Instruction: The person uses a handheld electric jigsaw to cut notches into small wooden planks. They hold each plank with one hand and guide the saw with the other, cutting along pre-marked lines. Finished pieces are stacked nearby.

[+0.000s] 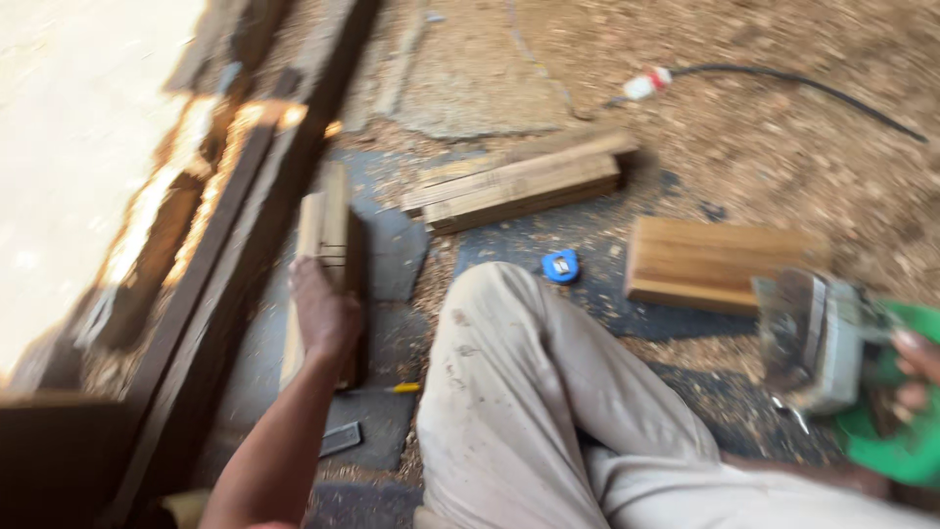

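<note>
A green and grey power tool (852, 362), blue tape measure (561, 265), pale tan wooden blocks (328, 235).

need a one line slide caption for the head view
Left hand grips an upright wood block while right hand holds a green power tool above sawdust-strewn floor.

1. Wooden block (328, 245) under the left hand (323, 313): pale, planed, matt
2. Power tool (832, 343) in the right hand (916, 377): dull grey metal with green plastic body
3. Trousers (529, 392): light, stained cloth
4. Far ground: rough sawdust (783, 147)
</note>
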